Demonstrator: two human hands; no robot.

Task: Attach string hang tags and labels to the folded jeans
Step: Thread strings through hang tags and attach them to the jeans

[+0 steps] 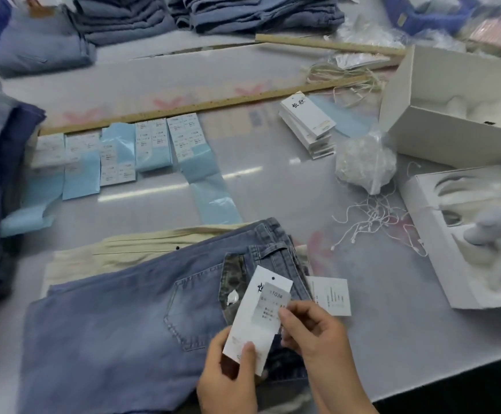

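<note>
Head view: left hand (pixel 228 375) pinches the lower end of a white hang tag (pixel 258 318), thumb laid across its face, fingers curled behind. Right hand (pixel 312 327), just right of it, pinches the edge of a small printed label (pixel 273 303) lying on the tag's upper half; thumb and forefinger closed on it, probably pressing it down, though motion blur hides whether it is stuck yet. Punch hole near the tag's top corner shows empty, no string through it. Both hands hover over the folded jeans (pixel 129 312), back pocket up, directly beneath and left of the left hand; a second printed card (pixel 329 295) lies flat just above the right hand. Loose strings (pixel 374 222) lie up and right of the right hand, spare tag stack (pixel 309 127) further up, label strips (pixel 117 150) up and left of the left hand. Judgement: tag card is light and stiff, best held by its edges; label is thin and limp, likely to crease or go on crooked, so hold one edge only. Denim is soft, heavy; a belt loop suits the string.
</note>
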